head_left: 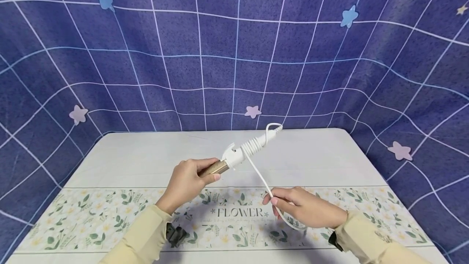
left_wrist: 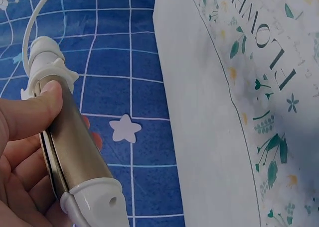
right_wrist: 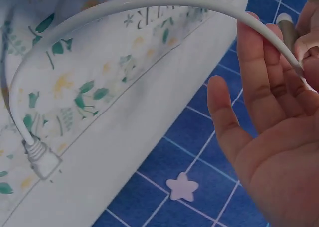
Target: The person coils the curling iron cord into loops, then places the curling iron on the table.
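My left hand [head_left: 189, 179] grips the gold barrel [left_wrist: 77, 132] of a curling iron [head_left: 234, 157], holding it tilted above the table. In the left wrist view the thumb presses along the barrel, and the fingers wrap behind it. Several turns of white cord [head_left: 251, 146] lie wound round the white handle, which points up and to the right. From the coil the cord runs down to my right hand [head_left: 304, 207], which pinches it between thumb and fingers. Past that hand the free end curves away to a white plug [right_wrist: 44, 160], seen in the right wrist view.
Beneath the hands lies a white tablecloth [head_left: 154, 158] with a flower-printed band and the word FLOWER. Behind and at both sides hangs a blue gridded curtain [head_left: 220, 72] with stars. Dark straps [head_left: 175, 234] show at the wrists.
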{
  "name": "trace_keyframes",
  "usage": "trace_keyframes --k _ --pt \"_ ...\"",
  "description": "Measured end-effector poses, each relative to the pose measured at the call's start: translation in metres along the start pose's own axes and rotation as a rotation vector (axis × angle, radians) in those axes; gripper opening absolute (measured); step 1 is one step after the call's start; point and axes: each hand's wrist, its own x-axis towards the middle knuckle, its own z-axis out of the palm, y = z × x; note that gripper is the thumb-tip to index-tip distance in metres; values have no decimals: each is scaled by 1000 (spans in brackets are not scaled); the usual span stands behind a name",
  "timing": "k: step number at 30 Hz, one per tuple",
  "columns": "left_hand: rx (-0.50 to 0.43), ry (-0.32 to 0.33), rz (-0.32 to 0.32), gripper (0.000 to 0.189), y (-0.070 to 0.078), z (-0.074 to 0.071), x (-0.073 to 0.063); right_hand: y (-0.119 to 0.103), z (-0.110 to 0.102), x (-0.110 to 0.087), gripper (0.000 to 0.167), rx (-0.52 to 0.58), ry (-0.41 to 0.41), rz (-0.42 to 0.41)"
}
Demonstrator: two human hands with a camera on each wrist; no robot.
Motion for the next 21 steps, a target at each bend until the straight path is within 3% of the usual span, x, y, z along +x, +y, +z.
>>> trace_keyframes --k 3,7,10,17,21 --pt "-99 -39 -8 40 -3 -2 0 8 -2 5 24 2 34 2" --pt "-312 -133 -8 43 -4 -3 -2 21 -6 11 24 25 86 71" --pt "-415 -196 4 45 -3 -4 -2 29 -11 16 24 31 125 110" --pt "-475 -326 58 46 -1 -5 -3 39 -18 25 23 -6 166 114" --pt "-471 -400 122 46 -1 -6 -4 44 -23 27 20 36 170 73"
